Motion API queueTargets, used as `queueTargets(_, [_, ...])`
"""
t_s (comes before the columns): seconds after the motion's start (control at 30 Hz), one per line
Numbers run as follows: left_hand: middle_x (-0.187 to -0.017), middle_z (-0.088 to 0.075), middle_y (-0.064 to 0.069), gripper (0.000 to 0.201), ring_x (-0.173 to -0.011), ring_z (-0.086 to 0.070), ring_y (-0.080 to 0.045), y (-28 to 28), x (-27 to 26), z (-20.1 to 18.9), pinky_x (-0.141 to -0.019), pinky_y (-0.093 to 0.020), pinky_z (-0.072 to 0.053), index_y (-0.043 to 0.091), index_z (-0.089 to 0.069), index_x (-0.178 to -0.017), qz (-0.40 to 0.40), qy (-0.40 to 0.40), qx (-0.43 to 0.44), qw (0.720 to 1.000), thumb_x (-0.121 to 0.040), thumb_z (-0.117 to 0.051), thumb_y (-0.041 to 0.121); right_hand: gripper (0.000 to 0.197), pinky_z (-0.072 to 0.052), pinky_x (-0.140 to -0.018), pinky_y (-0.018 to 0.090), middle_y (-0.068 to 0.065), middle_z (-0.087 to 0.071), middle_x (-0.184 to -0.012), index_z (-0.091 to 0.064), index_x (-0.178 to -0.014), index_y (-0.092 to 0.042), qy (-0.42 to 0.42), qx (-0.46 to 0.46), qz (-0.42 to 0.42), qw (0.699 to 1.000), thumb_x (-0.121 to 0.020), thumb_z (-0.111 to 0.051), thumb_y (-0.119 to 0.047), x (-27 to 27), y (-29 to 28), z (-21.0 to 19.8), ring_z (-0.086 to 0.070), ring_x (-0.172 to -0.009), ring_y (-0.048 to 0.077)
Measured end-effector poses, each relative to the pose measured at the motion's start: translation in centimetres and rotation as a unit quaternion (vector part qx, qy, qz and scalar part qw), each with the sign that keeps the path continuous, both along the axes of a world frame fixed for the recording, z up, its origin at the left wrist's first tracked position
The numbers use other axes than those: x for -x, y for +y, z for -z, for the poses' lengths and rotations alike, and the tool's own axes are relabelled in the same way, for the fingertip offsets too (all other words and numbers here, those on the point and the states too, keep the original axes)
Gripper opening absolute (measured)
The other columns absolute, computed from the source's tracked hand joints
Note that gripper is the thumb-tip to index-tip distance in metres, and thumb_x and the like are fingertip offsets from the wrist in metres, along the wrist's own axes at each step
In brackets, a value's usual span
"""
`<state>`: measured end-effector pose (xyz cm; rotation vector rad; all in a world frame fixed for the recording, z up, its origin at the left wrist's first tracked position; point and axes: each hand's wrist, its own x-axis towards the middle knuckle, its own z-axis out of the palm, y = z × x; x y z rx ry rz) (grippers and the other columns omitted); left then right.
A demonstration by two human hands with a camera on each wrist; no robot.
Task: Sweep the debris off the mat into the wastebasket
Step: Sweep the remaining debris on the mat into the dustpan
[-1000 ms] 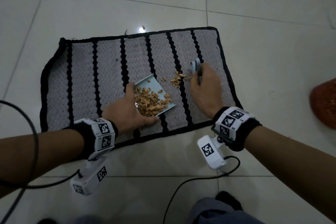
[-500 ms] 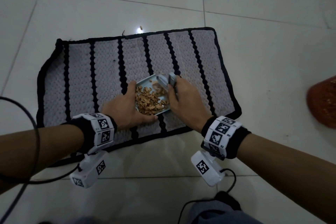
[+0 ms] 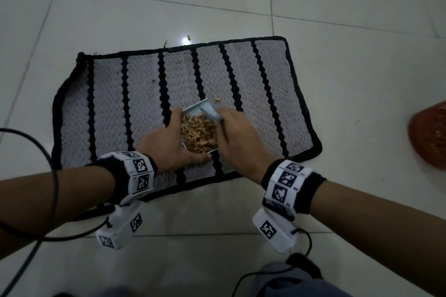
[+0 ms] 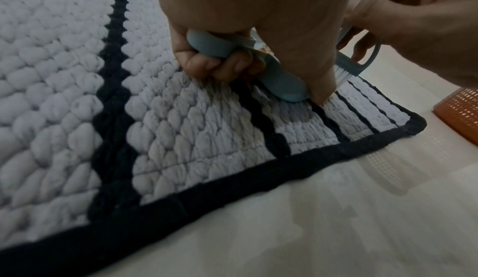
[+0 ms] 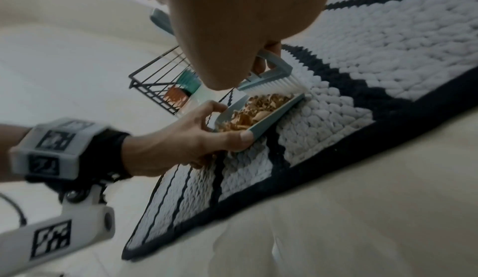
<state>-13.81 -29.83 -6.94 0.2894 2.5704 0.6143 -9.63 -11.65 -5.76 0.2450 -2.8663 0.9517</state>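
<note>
A grey mat with black stripes lies on the tiled floor. My left hand grips the handle of a light blue dustpan that rests on the mat, filled with brown debris. My right hand holds a small blue brush with its white bristles at the pan's open edge. In the left wrist view my fingers curl round the pan's handle. One stray crumb lies on the mat just beyond the pan. The orange wastebasket stands on the floor at the right.
Another crumb lies on the tiles beyond the mat's far edge. A black wire rack stands on the floor past the mat in the right wrist view. Cables trail from the wrist cameras near my knees.
My right hand has swept the brush leftward from the mat's right part to the dustpan. The small pile that lay beside the pan is now inside it.
</note>
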Motion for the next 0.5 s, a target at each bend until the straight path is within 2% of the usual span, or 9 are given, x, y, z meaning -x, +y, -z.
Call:
queueTargets(0.1, [-0.109, -0.068, -0.001, 0.125, -0.084, -0.069, -0.024, 0.0, 0.0, 0.1, -0.073, -0.043, -0.059, 0.031, -0.012, -0.143, 0.000, 0.000, -0.002, 1.000, -0.046, -0.067, 0.087, 0.024, -0.048, -0.075, 0.031, 0.011, -0.062, -0.102, -0.057, -0.118, -0.001, 0.022, 0.010, 0.002, 1.000, -0.098, -0.046, -0.012, -0.6, 0.0, -0.5, -0.055, -0.089, 0.023])
queueTargets(0.2, [-0.107, -0.068, -0.002, 0.125, -0.083, -0.068, -0.025, 0.0, 0.0, 0.1, -0.070, -0.042, -0.059, 0.029, -0.011, -0.144, 0.000, 0.009, 0.025, 1.000, -0.049, -0.069, 0.086, 0.020, -0.032, -0.069, 0.011, -0.001, -0.053, -0.090, -0.057, -0.112, 0.000, 0.060, 0.044, 0.064, 0.995, -0.100, -0.046, -0.010, 0.0, 1.0, -1.4, -0.045, -0.077, 0.013])
queueTargets(0.27, [-0.105, -0.068, -0.003, 0.126, -0.080, -0.068, -0.026, 0.0, -0.1, 0.1, -0.067, -0.040, -0.058, 0.028, -0.009, -0.145, 0.002, 0.012, 0.040, 0.999, -0.051, -0.068, 0.087, 0.018, -0.028, -0.064, 0.008, -0.005, -0.045, -0.087, -0.057, -0.110, 0.000, 0.075, 0.046, 0.100, 0.991, -0.101, -0.044, -0.010, 1.1, 1.9, -1.7, -0.038, -0.073, 0.008])
queueTargets(0.33, [-0.106, -0.068, -0.004, 0.125, -0.079, -0.068, -0.026, 0.1, -0.1, -0.1, -0.066, -0.039, -0.058, 0.027, -0.007, -0.146, 0.006, 0.012, 0.047, 0.999, -0.054, -0.067, 0.086, 0.021, -0.029, -0.065, 0.014, -0.003, -0.048, -0.087, -0.057, -0.111, -0.001, 0.065, 0.031, 0.119, 0.990, -0.101, -0.042, -0.012, 2.5, 2.7, -1.3, -0.040, -0.075, 0.011])
queueTargets(0.43, [-0.110, -0.068, -0.004, 0.125, -0.083, -0.068, -0.027, 0.2, -0.3, -0.3, -0.067, -0.036, -0.057, 0.027, -0.005, -0.148, 0.006, 0.017, 0.058, 0.998, -0.056, -0.067, 0.085, 0.027, -0.044, -0.073, 0.036, 0.010, -0.060, -0.096, -0.057, -0.114, -0.003, 0.018, -0.005, 0.075, 0.997, -0.098, -0.039, -0.014, 4.4, 3.5, -0.2, -0.051, -0.084, 0.023])
queueTargets(0.5, [-0.111, -0.068, -0.004, 0.125, -0.084, -0.068, -0.027, 0.3, -0.4, -0.4, -0.067, -0.036, -0.056, 0.027, -0.006, -0.148, 0.005, 0.022, 0.059, 0.998, -0.056, -0.067, 0.085, 0.025, -0.046, -0.070, 0.041, 0.011, -0.060, -0.092, -0.057, -0.111, -0.005, 0.008, -0.022, 0.043, 0.999, -0.098, -0.038, -0.016, 4.8, 3.0, 0.1, -0.052, -0.082, 0.026])
